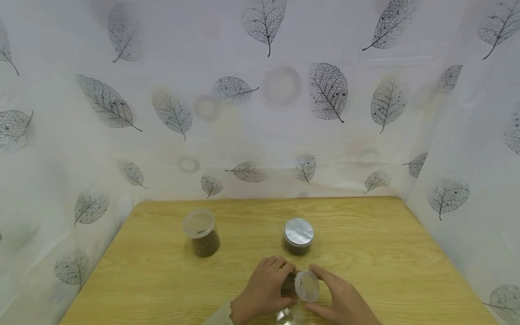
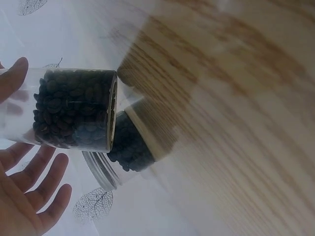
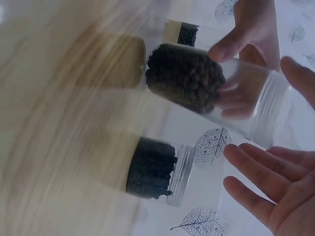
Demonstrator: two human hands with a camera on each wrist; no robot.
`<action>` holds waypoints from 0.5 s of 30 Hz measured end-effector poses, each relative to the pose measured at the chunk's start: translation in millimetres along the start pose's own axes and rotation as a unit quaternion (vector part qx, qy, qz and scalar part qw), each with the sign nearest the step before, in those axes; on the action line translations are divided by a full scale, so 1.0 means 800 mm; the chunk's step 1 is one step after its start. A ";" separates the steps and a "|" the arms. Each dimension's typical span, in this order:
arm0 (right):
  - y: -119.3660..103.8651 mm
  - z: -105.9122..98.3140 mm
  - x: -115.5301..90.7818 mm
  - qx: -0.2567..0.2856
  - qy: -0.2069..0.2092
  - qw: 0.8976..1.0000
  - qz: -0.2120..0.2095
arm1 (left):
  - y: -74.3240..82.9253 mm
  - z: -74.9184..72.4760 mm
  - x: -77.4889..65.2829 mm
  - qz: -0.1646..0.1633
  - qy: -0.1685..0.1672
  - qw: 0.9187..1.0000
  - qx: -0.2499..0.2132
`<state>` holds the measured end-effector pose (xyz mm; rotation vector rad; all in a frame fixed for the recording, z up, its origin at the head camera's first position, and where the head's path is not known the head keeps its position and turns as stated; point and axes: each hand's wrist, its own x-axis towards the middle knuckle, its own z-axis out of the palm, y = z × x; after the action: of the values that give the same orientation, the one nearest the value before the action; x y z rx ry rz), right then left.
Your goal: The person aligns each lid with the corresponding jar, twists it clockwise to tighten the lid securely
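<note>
Between my two hands is a clear jar [image 3: 187, 78], part filled with dark beans [image 2: 74, 108] and leaning toward the right hand in the head view. My left hand [image 1: 264, 289] grips its side, thumb and fingers on opposite sides of the wall. At the top, my right hand [image 1: 343, 300] has its thumb and fingertips on either side of the translucent lid [image 1: 307, 286]. The jar's base is close over the tabletop in the right wrist view.
Behind the hands stands a jar with a silver top [image 1: 298, 231], dark contents inside. Farther left is a taller jar with a translucent lid [image 1: 199, 222]. The wood-grain table [image 1: 142, 280] is bordered by leaf-print white sheeting [image 1: 252, 131] at back and sides.
</note>
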<state>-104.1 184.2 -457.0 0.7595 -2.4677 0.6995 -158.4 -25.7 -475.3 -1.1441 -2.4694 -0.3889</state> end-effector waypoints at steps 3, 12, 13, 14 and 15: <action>0.003 -0.006 0.003 -0.005 -0.025 0.999 -0.023 | -0.001 0.001 0.000 0.001 0.002 1.000 -0.001; 0.021 -0.026 0.018 0.020 -0.118 0.983 -0.141 | -0.005 0.003 -0.001 0.007 -0.002 1.000 -0.006; 0.021 -0.027 0.019 0.020 -0.125 0.982 -0.140 | -0.005 0.002 -0.001 0.007 -0.003 1.000 -0.007; 0.021 -0.028 0.020 0.019 -0.129 0.982 -0.138 | -0.005 0.002 -0.001 0.007 -0.004 1.000 -0.007; 0.020 -0.028 0.021 0.017 -0.131 0.982 -0.137 | -0.004 0.002 -0.001 0.006 -0.006 1.000 -0.007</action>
<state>-120.3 202.8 -436.1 1.2460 -2.5114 0.5712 -160.9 -27.9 -477.1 -1.1704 -2.4727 -0.3973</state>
